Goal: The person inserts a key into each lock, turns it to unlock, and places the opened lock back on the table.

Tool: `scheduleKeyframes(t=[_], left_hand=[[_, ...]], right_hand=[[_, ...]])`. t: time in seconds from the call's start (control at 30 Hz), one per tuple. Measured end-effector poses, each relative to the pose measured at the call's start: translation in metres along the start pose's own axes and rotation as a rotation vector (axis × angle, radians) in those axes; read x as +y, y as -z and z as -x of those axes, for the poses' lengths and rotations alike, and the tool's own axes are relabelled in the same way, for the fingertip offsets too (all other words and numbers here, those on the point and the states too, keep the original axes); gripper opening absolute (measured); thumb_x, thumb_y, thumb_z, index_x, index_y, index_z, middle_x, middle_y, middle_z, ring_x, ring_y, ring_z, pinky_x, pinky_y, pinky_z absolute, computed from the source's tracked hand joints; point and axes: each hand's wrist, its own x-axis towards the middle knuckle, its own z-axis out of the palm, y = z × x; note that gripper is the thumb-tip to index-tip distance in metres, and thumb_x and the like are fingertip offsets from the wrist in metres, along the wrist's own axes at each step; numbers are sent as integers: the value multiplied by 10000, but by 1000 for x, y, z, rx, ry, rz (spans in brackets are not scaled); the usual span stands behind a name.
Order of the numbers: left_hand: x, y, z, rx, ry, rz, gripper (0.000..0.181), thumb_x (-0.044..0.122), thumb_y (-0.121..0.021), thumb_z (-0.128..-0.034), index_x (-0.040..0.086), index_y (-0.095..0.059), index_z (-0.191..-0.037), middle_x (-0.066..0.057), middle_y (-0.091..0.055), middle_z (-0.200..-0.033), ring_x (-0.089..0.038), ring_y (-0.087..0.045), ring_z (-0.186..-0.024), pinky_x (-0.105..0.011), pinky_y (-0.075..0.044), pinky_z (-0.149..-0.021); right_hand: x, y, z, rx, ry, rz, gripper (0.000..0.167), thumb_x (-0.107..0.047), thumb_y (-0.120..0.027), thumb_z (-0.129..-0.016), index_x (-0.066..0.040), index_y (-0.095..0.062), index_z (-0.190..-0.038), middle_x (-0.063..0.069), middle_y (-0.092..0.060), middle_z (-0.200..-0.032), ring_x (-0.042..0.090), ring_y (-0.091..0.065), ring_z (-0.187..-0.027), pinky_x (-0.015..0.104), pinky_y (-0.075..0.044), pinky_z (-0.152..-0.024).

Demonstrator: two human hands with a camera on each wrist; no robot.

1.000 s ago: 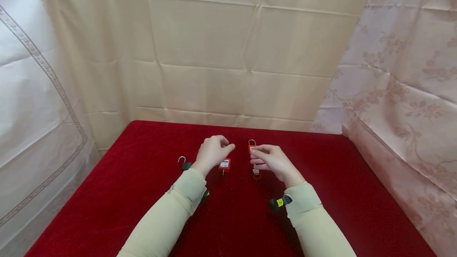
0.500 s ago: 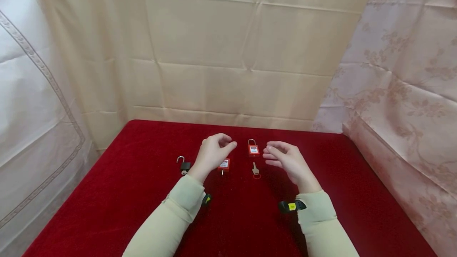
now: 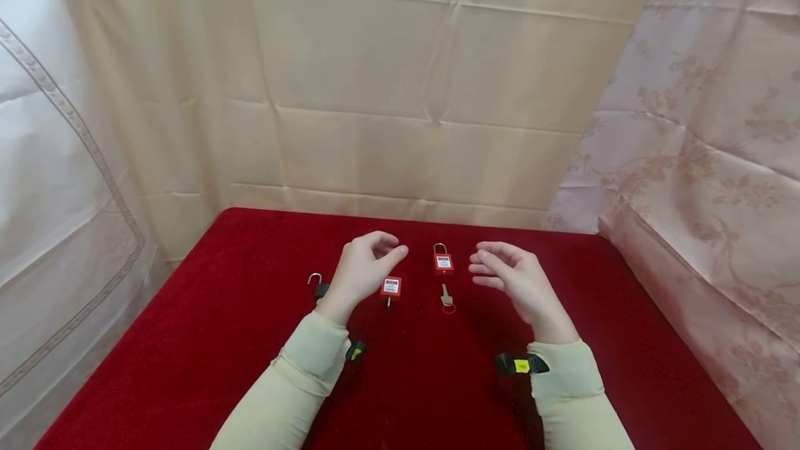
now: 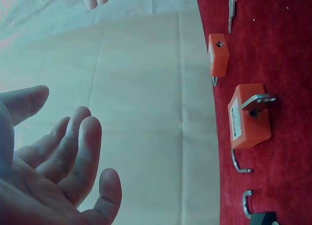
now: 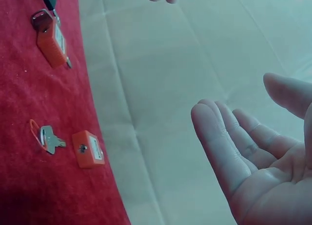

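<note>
My left hand hovers with loosely bent fingers and nothing in them, just left of and above a red padlock. A key stands in that padlock's keyhole. Off to the right, my right hand is also bare, its fingers relaxed and apart from a second red padlock, whose shackle looks closed. A loose key with a red ring lies on the cloth in front of this second padlock. Partly behind my left wrist sits a black padlock with its shackle open.
A red cloth covers the table. Behind it hangs a beige curtain, with a white curtain on the left and a flowered one on the right.
My right hand has drawn away to the right from the second red padlock, uncovering it and the loose key. My left hand has shifted only slightly left; the padlocks lie where they were.
</note>
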Motion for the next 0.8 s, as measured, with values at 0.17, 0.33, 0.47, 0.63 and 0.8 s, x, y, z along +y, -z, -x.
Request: scheduleKeyframes(t=[0.17,0.33,0.47,0.63,0.8], left_hand=[[1,1,1,3,-15,-8,286,293,-749,-938,97,-732,-1146,26,-723,-965,-178,-652,-864,-403,-546,-778],[2,1,2,3,-23,-20,280,295,-750,-939,100,-734,-1139,30,-721,-953,-171,-651,-862,-399,-543,-778],[4,1,2,3,-22,-26,277,297,-752,-937,106,-736,-1137,36,-720,-951,-168,-652,-862,-397,-544,-779],[4,2,2,2,-28,-33,287,299,-748,-938,94,-736,-1139,37,-722,-942,-168,-653,-857,-400,-542,-775],[5,3,2,-7,-17,-49,266,307,-747,-938,125,-736,-1132,39,-712,-940,-165,-645,-859,-391,-540,-770]], right_hand=[[-3,2,4,16,13,24,437,-182,-654,-1014,66,-542,-1356,199,-678,-1160,258,-720,-968,390,-587,-831],[-5,3,6,52,4,63,441,-198,-665,-1009,53,-556,-1355,199,-682,-1147,336,-704,-985,387,-596,-796],[-5,4,6,84,-16,92,436,-208,-674,-1004,51,-572,-1340,202,-686,-1124,297,-712,-929,386,-604,-754],[-6,5,5,119,-21,147,411,-205,-673,-1002,59,-594,-1306,202,-695,-1092,218,-717,-848,389,-608,-705],[-10,6,5,144,-4,188,383,-194,-672,-999,68,-613,-1273,196,-698,-1060,218,-712,-814,393,-609,-674]])
